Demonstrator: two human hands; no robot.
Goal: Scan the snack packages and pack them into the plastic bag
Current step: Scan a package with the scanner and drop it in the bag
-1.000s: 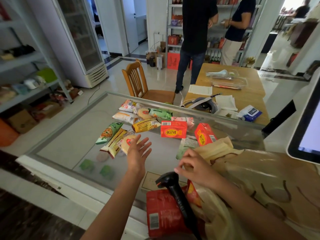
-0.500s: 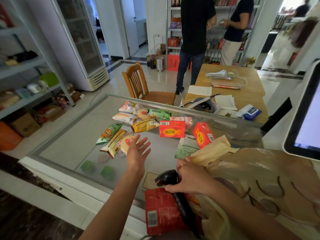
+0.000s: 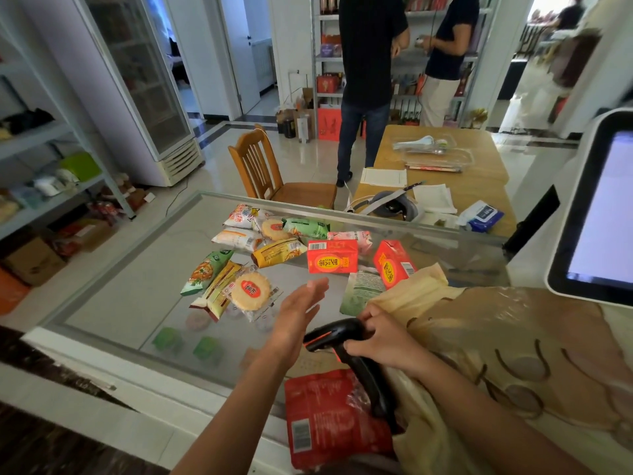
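Our left hand (image 3: pixel 297 311) hangs over the glass worktop (image 3: pixel 120 286) with its grip wide, fingers straight, holding nothing. It is just beside the round cracker pack (image 3: pixel 251 291). Our right hand (image 3: pixel 380 341) has its grip wrapped around the head of the scanner (image 3: pixel 366 378), whose handle slopes down over the red pouch (image 3: pixel 329 416) at the near edge. We cannot tell whether that pouch is inside the plastic bag (image 3: pixel 414 291) or only lying against it. The bag slumps to the right of our hands.

The snack packs (image 3: pixel 239 240) lie scattered across the middle of the worktop, some overlapping, with two red cartons (image 3: pixel 332 260) just behind the bag.

We judge the packs to be light, and their glossy film is likely slippery and crackly. The round cracker inside its clear wrapper looks brittle, so we would take that pack by the sealed edge or cradle it flat and not squeeze across its face. The puffed pillow packs should be pinched at a crimped end, where the film is flat and gives purchase. The cartons look stiff, with square sides, so we can clasp them across the body. Their printed barcodes face up, which should make scanning easy. The bag is limp and will not stay open by itself, so one hand should hold its rim
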